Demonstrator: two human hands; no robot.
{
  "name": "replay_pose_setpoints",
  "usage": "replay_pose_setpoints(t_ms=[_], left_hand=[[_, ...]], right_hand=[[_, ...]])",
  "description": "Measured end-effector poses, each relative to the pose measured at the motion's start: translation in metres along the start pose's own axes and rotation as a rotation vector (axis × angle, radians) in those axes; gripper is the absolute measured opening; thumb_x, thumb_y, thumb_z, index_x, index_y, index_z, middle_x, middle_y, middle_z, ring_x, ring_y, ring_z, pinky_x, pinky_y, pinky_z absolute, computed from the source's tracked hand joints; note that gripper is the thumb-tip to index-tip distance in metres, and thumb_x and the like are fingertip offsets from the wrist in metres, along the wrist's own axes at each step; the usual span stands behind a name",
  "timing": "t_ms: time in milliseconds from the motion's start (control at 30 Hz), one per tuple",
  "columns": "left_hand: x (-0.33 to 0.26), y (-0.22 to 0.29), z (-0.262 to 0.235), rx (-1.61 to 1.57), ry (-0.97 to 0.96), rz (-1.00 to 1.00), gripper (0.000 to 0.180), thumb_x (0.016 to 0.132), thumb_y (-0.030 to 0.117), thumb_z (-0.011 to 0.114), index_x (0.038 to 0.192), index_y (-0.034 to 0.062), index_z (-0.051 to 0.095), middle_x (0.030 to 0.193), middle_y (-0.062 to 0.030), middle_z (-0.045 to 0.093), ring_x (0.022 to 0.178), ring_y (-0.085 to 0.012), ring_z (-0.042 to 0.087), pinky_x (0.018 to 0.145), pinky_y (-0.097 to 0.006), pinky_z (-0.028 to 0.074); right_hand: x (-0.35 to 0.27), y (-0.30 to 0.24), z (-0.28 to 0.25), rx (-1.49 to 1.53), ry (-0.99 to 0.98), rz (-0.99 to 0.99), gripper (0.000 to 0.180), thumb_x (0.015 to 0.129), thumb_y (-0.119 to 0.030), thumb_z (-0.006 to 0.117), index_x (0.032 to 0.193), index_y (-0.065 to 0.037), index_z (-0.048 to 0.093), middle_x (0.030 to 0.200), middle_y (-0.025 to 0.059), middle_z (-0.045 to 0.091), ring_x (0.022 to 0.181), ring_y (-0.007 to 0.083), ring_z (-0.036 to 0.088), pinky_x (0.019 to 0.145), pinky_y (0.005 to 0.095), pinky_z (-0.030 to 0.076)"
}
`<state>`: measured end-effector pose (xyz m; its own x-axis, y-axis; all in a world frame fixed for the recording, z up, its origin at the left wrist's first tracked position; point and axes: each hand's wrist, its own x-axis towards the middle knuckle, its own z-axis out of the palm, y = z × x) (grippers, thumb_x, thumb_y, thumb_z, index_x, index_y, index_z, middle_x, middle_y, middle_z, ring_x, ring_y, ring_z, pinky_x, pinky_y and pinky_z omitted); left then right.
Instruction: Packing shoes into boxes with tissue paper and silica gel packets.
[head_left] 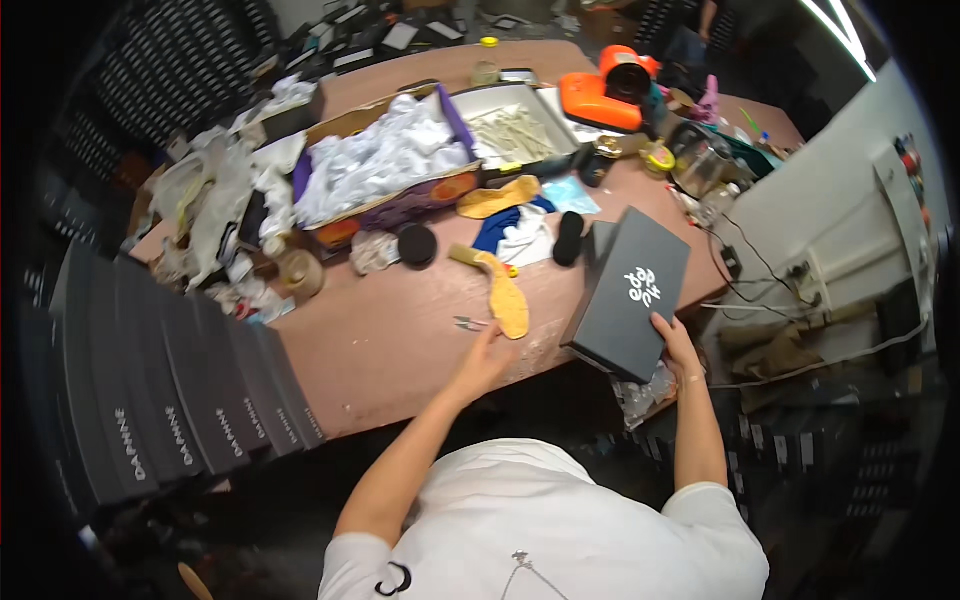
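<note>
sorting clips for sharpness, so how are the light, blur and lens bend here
Head view: fisheye curves the stacked shoeboxes at left, with black corners; head view: the strip light at upper right glares white; head view: the grey shoebox in the right hand looks fairly clear, while clutter beyond the table is too soft to identify.

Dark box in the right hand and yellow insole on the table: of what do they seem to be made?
Dark box: likely cardboard with a matte finish, judging by its flat panels and crisp edges.
Yellow insole: perhaps foam or leather, dull and mottled; blur leaves this open.
</note>
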<state>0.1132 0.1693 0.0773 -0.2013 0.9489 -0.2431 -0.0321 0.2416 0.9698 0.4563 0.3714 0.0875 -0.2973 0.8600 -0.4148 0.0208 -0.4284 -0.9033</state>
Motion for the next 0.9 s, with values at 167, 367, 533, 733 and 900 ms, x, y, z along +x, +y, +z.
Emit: replay_pose_setpoints(t_ms=[167, 367, 533, 733, 900], left_hand=[[0.015, -0.005, 0.016, -0.572, -0.408, -0.566, 0.084, 0.088, 0.063, 0.049, 0.151, 0.0176, 0.019, 0.152, -0.0031, 0.028, 0.140, -0.0257, 0.024, 0.112, -0.045, 0.022], [-0.118, -0.038, -0.045, -0.638, 0.022, -0.175, 0.087, 0.085, 0.037, 0.064, 0.148, -0.0004, 0.016, 0.148, -0.0205, 0.027, 0.137, -0.0277, 0.029, 0.111, -0.036, 0.025], [-0.130, -0.051, -0.097, -0.382, 0.522, -0.305, 0.058, 0.087, 0.034, 0.065, 0.126, -0.0060, 0.049, 0.121, -0.0172, 0.056, 0.110, -0.0230, 0.055, 0.094, -0.033, 0.045], [-0.134, -0.051, -0.133, -0.653, 0.673, -0.326, 0.060, 0.085, 0.031, 0.072, 0.125, -0.0071, 0.048, 0.120, -0.0165, 0.057, 0.111, -0.0219, 0.055, 0.094, -0.035, 0.045], [-0.153, 0.003, -0.178, -0.026, 0.822, -0.040, 0.079, 0.086, 0.031, 0.071, 0.147, 0.0046, 0.027, 0.143, -0.0215, 0.037, 0.130, -0.0293, 0.042, 0.105, -0.039, 0.036]], right_hand=[[-0.065, 0.033, 0.098, 0.202, -0.041, -0.035, 0.051, 0.089, -0.009, 0.061, 0.135, 0.000, 0.041, 0.119, 0.0086, 0.057, 0.103, 0.0193, 0.059, 0.084, 0.0303, 0.051], [-0.080, 0.011, 0.202, -0.237, -0.524, -0.013, 0.075, 0.080, -0.009, 0.071, 0.143, 0.001, 0.032, 0.125, 0.0102, 0.054, 0.108, 0.0161, 0.056, 0.088, 0.0258, 0.046], [-0.027, 0.056, 0.307, -0.595, -0.777, -0.140, 0.084, 0.077, -0.033, 0.076, 0.143, -0.004, 0.034, 0.070, -0.0007, 0.044, 0.063, 0.0085, 0.042, 0.056, 0.0229, 0.036], [-0.013, 0.045, 0.331, -0.250, -0.818, 0.359, 0.074, 0.084, -0.033, 0.071, 0.143, -0.008, 0.034, 0.070, -0.0004, 0.051, 0.058, 0.0069, 0.047, 0.050, 0.0222, 0.037], [-0.068, 0.030, 0.368, -0.177, -0.755, 0.002, 0.092, 0.080, -0.015, 0.077, 0.150, -0.008, 0.018, 0.078, 0.0001, 0.052, 0.063, 0.0062, 0.050, 0.055, 0.0210, 0.043]])
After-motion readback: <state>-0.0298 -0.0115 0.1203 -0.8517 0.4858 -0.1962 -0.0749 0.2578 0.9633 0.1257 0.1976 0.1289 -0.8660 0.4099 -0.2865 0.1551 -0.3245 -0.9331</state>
